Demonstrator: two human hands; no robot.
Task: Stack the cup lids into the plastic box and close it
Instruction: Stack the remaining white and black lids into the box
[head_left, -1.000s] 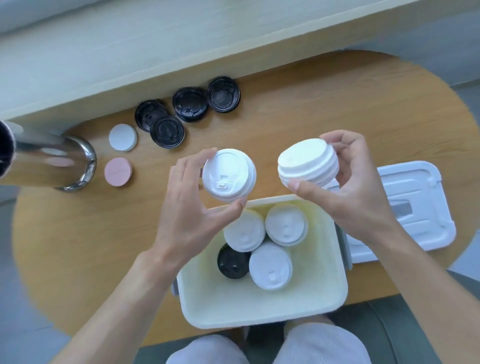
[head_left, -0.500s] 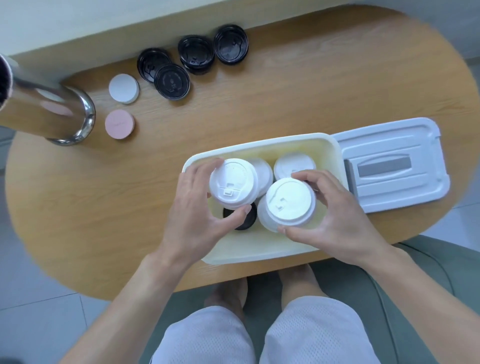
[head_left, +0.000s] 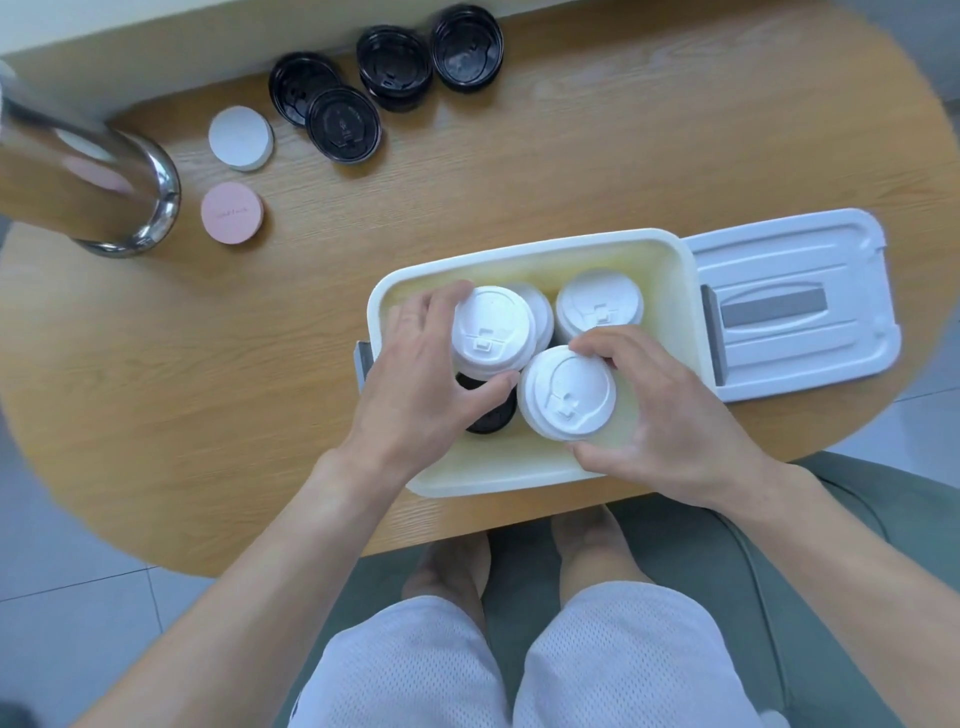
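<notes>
Over the plastic box (head_left: 670, 291), the left hand (head_left: 421, 384) grips a white lid stack (head_left: 491, 330) by its rim, and the right hand (head_left: 670, 421) curls round a second white stack (head_left: 567, 393). A second ago both stacks were held high above the box; now they have come down inside it, beside a further white lid (head_left: 597, 306) and over a black lid (head_left: 488, 410). Release seems near. Four black lids (head_left: 343, 124) wait on the table (head_left: 623, 156), and the box lid (head_left: 795, 306) lies open to the right.

A rounded wooden table (head_left: 597, 156) stands on pale tiled floor (head_left: 67, 587) beside a cream wall (head_left: 156, 31).
</notes>
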